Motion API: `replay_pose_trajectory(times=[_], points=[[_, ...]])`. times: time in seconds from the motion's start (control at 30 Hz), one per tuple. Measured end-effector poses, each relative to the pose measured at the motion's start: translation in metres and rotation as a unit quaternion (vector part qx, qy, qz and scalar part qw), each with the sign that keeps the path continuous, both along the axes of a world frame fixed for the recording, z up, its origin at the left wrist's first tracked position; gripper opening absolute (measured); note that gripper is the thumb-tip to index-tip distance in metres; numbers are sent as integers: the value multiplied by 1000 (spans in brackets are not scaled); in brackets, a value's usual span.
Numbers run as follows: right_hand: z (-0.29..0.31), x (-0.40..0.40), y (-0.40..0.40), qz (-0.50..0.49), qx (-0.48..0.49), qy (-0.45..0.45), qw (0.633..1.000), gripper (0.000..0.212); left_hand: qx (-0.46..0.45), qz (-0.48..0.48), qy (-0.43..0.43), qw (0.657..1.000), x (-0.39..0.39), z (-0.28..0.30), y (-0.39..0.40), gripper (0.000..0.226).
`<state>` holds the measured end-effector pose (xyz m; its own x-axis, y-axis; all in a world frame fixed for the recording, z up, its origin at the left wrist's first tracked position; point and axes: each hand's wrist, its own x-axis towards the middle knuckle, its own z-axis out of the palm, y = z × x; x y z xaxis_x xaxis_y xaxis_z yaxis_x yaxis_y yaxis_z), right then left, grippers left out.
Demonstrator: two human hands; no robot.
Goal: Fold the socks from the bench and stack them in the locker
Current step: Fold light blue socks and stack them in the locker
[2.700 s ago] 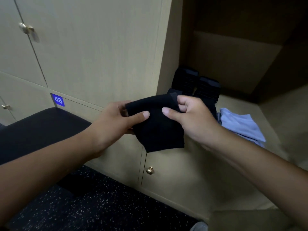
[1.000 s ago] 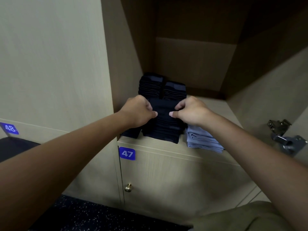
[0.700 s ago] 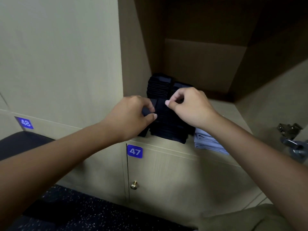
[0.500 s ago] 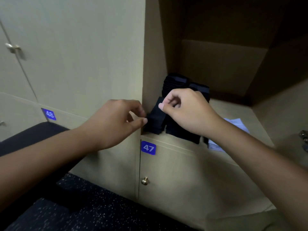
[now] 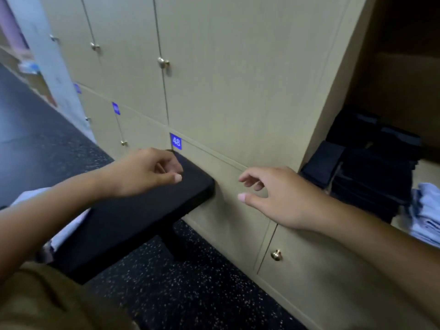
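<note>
Two bare hands reach forward in a locker room, seen from a camera worn on the person's head. Largest in view is a wall of pale wooden lockers (image 5: pixel 238 75), its closed doors fitted with small round brass knobs and blue number tags; one tag (image 5: pixel 176 141) reads 48. At the far right one locker (image 5: pixel 390 86) stands open, its inside dim. Below lies a dark speckled floor (image 5: pixel 190 294). A black padded bench (image 5: pixel 147 210) runs from the lower left and ends against the locker wall, just under the 48 tag. A pale cloth (image 5: pixel 69 225) lies along the near edge of the bench, partly hidden by the left forearm. Inside the open locker, on its floor, sits a stack of folded dark socks (image 5: pixel 371 172), several piles packed side by side, with one folded piece leaning at the front left. Touching that stack on the right is a pile of folded light blue fabric (image 5: pixel 426 210). The left hand (image 5: pixel 145 172) hovers over the end of the bench, its fingers loosely curled toward the thumb, the grip narrow and holding nothing. The right hand (image 5: pixel 273 196) hangs in front of the closed lower door, left of the open locker, fingers relaxed and slightly spread, the grip wide and holding nothing. Neither hand touches the socks.
</note>
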<state>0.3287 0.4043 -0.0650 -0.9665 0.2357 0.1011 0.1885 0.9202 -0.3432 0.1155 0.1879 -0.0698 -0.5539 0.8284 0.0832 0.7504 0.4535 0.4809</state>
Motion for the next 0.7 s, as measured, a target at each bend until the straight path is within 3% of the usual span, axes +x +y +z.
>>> replay_pose_trajectory(times=[0.27,0.37,0.53,0.7], points=[[-3,-36,-31,55,16,-18,998,39,-40,61,-48,996,-45,0,-71,12],[-8,-48,-42,74,19,-26,997,38,-74,104,-55,990,-61,-10,-96,24],[-17,-63,-54,90,12,-39,995,36,-220,119,-16,968,-86,-30,-130,52],[-24,-73,-61,109,14,-57,992,36,-308,118,-46,943,-96,-44,-144,55]])
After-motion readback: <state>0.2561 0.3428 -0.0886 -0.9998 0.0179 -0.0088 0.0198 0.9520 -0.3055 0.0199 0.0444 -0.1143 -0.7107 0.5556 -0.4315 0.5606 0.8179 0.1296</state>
